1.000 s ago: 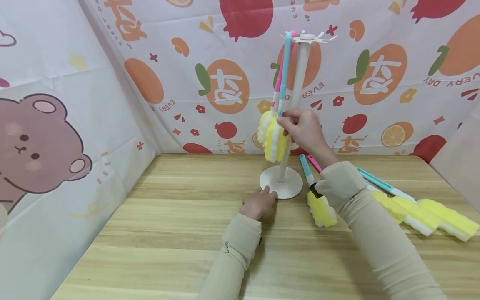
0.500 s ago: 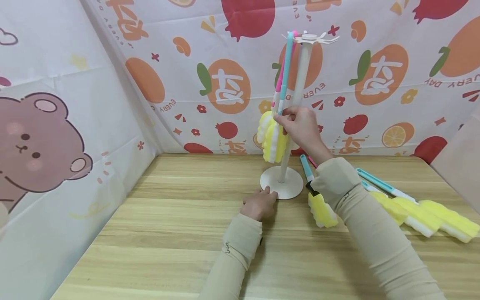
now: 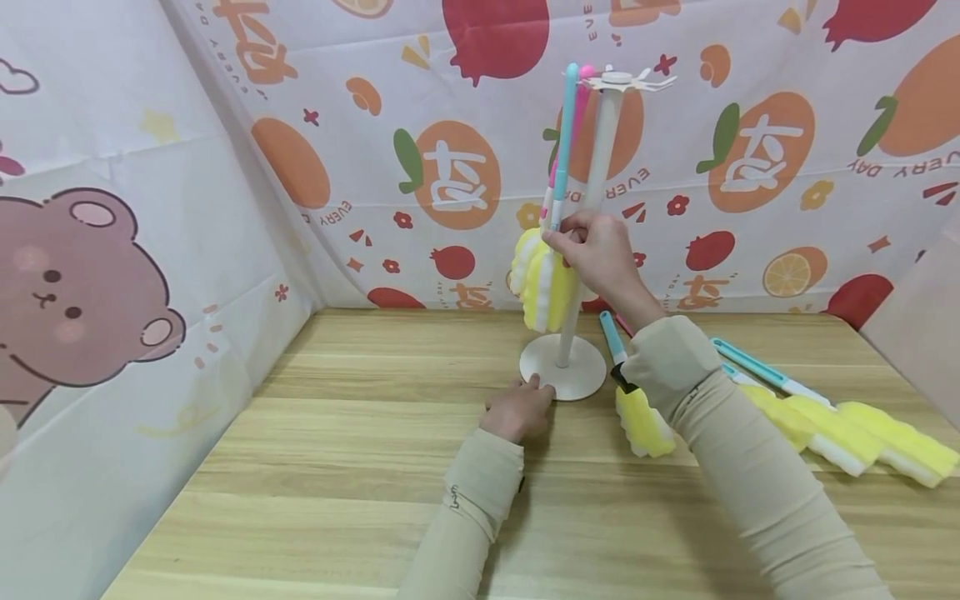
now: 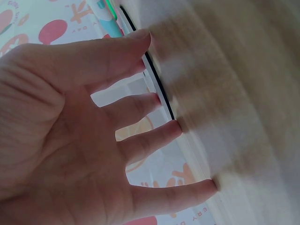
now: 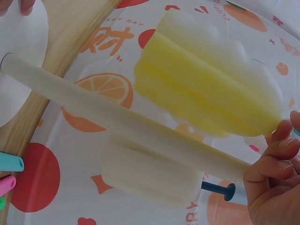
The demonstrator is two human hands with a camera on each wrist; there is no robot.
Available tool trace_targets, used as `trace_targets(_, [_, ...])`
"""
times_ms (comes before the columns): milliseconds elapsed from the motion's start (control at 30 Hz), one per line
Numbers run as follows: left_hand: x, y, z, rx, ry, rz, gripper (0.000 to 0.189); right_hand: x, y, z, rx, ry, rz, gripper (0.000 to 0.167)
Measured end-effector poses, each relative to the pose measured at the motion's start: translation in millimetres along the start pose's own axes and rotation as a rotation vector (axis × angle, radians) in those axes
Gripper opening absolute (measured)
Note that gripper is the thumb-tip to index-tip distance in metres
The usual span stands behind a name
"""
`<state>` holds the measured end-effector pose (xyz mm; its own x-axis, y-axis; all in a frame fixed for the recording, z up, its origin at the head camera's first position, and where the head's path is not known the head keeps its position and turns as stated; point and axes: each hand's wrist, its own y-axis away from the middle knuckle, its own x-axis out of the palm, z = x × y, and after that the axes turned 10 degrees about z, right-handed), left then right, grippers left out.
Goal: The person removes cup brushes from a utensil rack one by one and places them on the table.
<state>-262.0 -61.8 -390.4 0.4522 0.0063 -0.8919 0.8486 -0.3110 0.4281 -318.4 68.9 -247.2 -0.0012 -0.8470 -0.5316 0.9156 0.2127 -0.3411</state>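
A white stand (image 3: 603, 150) with a round base (image 3: 585, 371) and a ring of hooks (image 3: 637, 83) stands on the table. Pinched in my right hand (image 3: 602, 254), just above its yellow-and-white head, is a sponge brush with a blue handle (image 3: 564, 150); its top end is beside the hooks at the left. Behind it hangs a pink-handled sponge brush (image 3: 580, 121), partly hidden. In the right wrist view the yellow sponge head (image 5: 201, 79) meets my fingertips. My left hand (image 3: 519, 408) has its fingers extended, their tips at the base's near-left edge (image 4: 161, 89).
Right of the base, a blue-handled sponge brush (image 3: 645, 421) lies on the wooden table (image 3: 337, 467). Several more sponge brushes (image 3: 832, 429) lie farther right, partly behind my right sleeve. A fruit-print cloth (image 3: 337, 250) rises behind the table.
My right hand has shifted slightly left with the blue-handled brush. The top of its handle has swung left, away from the hooks, and its sponge sits a little lower. My left hand stays put.
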Motion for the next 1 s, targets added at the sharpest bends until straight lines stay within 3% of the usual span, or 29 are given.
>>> trace_targets(300, [1.1, -0.1, 0.2, 0.003, 0.007, -0.007, 0.038, -0.2, -1.0, 4.2, -0.061, 0.017, 0.013, 0.026])
trace_targets(1000, [0.5, 2.0, -0.8, 0.001, 0.003, -0.010, 0.037, -2.3, 1.3, 2.6, -0.077, 0.062, 0.076, 0.027])
